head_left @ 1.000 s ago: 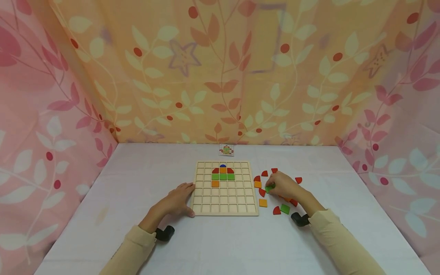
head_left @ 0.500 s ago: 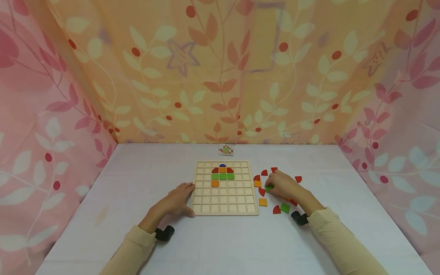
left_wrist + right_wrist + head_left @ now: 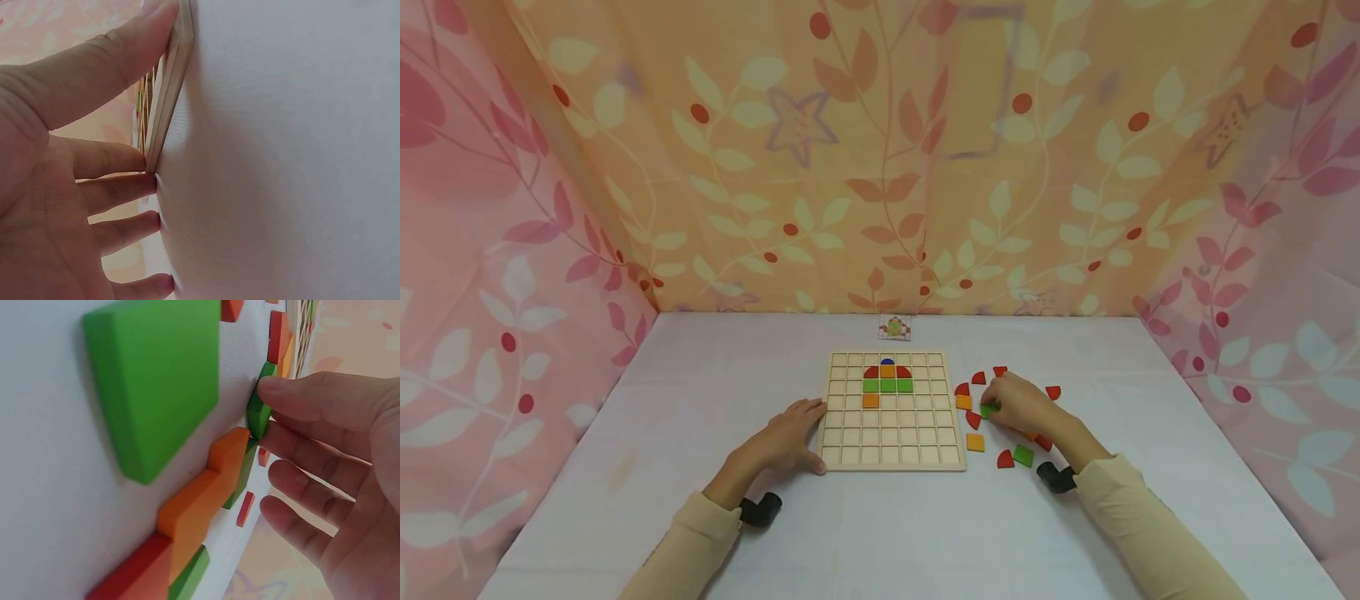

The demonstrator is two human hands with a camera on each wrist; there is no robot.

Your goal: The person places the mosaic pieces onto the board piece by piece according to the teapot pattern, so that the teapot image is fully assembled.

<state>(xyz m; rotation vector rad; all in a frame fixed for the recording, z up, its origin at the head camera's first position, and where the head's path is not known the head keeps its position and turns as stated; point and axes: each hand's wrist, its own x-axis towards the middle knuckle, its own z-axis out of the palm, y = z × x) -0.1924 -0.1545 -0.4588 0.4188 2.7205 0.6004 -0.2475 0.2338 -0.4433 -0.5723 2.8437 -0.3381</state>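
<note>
A wooden grid board (image 3: 880,464) lies on the white tabletop. Set in its upper middle are a blue half-round piece (image 3: 887,362), two red quarter-rounds (image 3: 871,372), orange squares (image 3: 871,402) and a row of green squares (image 3: 888,386). My left hand (image 3: 786,435) rests at the board's left edge, fingers extended and thumb along the edge near its front corner. Right of the board, my right hand (image 3: 1018,403) pinches a green square block (image 3: 259,406) between thumb and index finger, low among the loose pieces. Its other fingers are loosely bent.
Loose red quarter-rounds (image 3: 1005,459), orange squares (image 3: 975,442) and another green square (image 3: 1023,455) lie around my right hand, some partly hidden under it. A small picture card (image 3: 894,327) lies behind the board. Patterned curtains (image 3: 880,167) enclose the table's back and sides.
</note>
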